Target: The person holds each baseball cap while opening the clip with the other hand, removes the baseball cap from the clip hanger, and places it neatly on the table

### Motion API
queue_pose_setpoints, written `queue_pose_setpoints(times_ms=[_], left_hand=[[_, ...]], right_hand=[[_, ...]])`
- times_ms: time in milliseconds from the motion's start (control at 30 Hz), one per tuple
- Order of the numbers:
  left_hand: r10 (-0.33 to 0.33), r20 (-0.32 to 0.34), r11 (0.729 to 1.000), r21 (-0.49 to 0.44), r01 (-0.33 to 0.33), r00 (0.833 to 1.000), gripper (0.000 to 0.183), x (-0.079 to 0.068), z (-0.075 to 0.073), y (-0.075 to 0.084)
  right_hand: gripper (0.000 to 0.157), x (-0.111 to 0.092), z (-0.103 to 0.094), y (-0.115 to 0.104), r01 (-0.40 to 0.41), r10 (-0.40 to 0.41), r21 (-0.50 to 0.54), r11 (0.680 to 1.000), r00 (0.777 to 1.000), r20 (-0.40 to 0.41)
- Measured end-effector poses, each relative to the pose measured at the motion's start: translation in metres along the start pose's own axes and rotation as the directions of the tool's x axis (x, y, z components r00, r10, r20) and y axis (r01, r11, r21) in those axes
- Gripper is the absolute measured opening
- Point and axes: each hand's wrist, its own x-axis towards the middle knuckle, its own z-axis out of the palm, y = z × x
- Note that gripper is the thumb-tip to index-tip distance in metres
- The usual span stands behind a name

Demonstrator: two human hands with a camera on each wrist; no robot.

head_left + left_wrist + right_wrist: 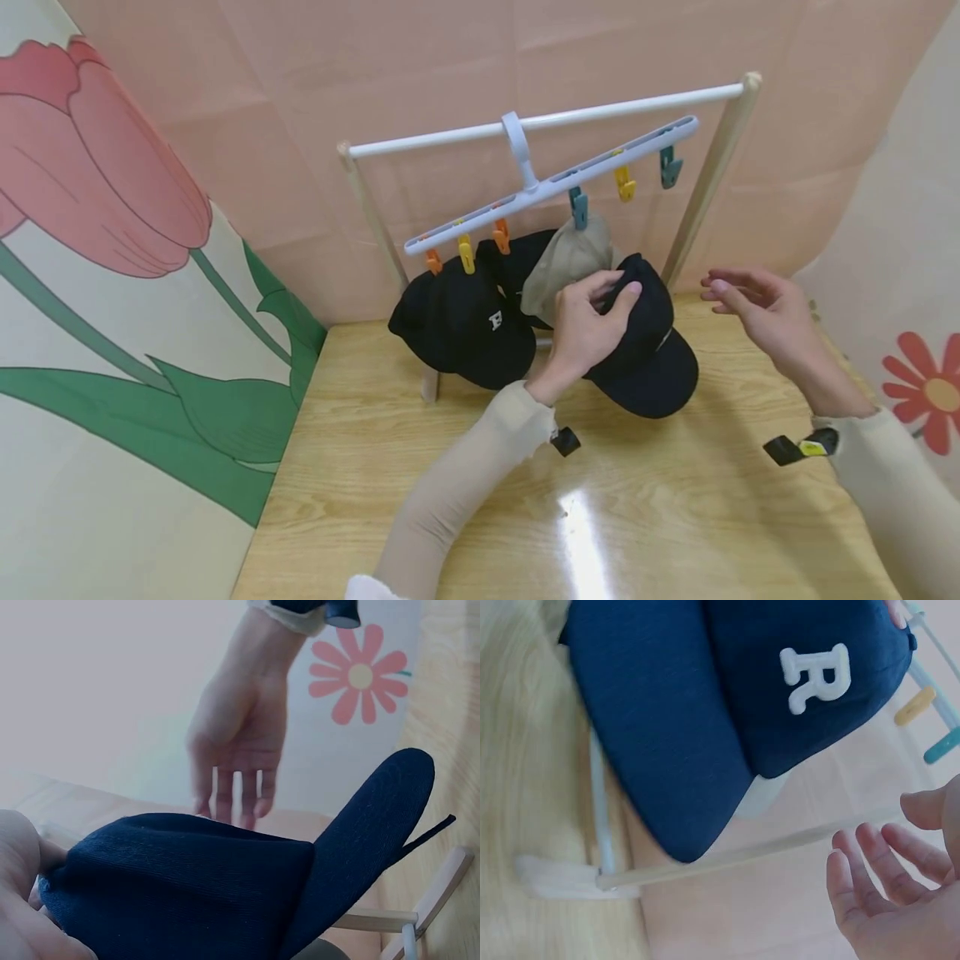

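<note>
My left hand (588, 329) pinches the crown top of a navy baseball cap (648, 379), whose brim points down and toward me. In the right wrist view, a white letter R (829, 671) shows on the front of this cap. Off to the right, my right hand (780, 321) hovers with fingers extended and holds nothing. Behind the held cap, a beige cap (566, 258) hangs by a teal clip (579, 210) from a pale clip hanger (517, 150). A black cap (465, 325) with a white letter hangs at the left under orange and yellow clips (467, 254).
The hanger hooks over the white rod (622, 110) of a wooden-legged rack (708, 179) and tilts up to the right. A yellow clip (625, 185) and a teal clip (671, 171) hang there without caps. Another dark cap (532, 250) is partly hidden. Below lies a wooden tabletop (360, 483).
</note>
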Motion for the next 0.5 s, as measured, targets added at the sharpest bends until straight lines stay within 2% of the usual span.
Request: queue_pose_setpoints(times_ms=[133, 267, 367, 500], left_hand=[[0.003, -0.007, 1.000, 0.004, -0.003, 1.000, 0.027, -0.003, -0.002, 0.004], [0.016, -0.008, 1.000, 0.008, -0.016, 1.000, 0.026, -0.005, -0.003, 0.007], [0.026, -0.009, 1.000, 0.012, -0.026, 1.000, 0.026, -0.007, -0.004, 0.009], [0.025, -0.010, 1.000, 0.013, -0.025, 1.000, 0.027, -0.010, -0.004, 0.009]], right_hand=[[0.032, -0.012, -0.002, 0.009, -0.035, 0.035, -0.050, 0.998, 0.999, 0.013], [0.033, -0.025, -0.002, 0.020, -0.091, 0.096, -0.076, 0.993, 0.994, 0.060], [0.039, -0.033, -0.001, 0.026, -0.133, 0.142, -0.085, 0.987, 0.985, 0.099], [0.051, -0.042, -0.001, 0.031, -0.141, 0.155, -0.096, 0.985, 0.976, 0.156]])
